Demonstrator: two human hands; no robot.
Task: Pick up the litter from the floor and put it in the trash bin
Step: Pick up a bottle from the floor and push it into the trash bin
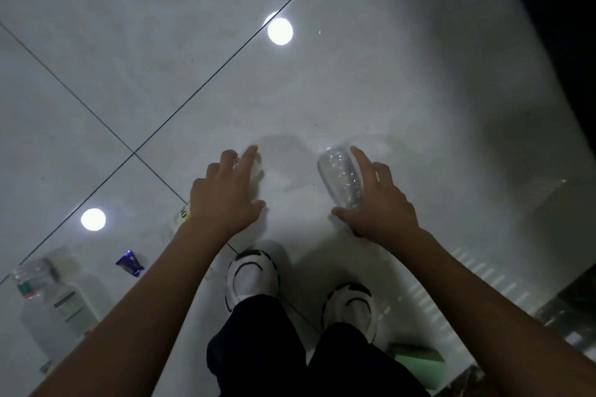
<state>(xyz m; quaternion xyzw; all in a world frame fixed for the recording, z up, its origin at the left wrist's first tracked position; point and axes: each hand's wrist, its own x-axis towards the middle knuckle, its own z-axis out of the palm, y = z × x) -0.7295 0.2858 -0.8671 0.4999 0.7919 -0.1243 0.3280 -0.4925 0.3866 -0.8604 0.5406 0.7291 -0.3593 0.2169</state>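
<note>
Mid-pickup, your right hand (380,203) gripped a clear bottle (338,177), your left hand (222,200) curled round another clear piece (256,167); the unseen bin probably needed finding next.

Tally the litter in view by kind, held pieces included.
Clear plastic bottles: 3 (small bottle in the right hand, blurred bottle in the left hand, large bottle on the floor)
Purple wrapper: 1
Green piece: 1
Total: 5
</note>
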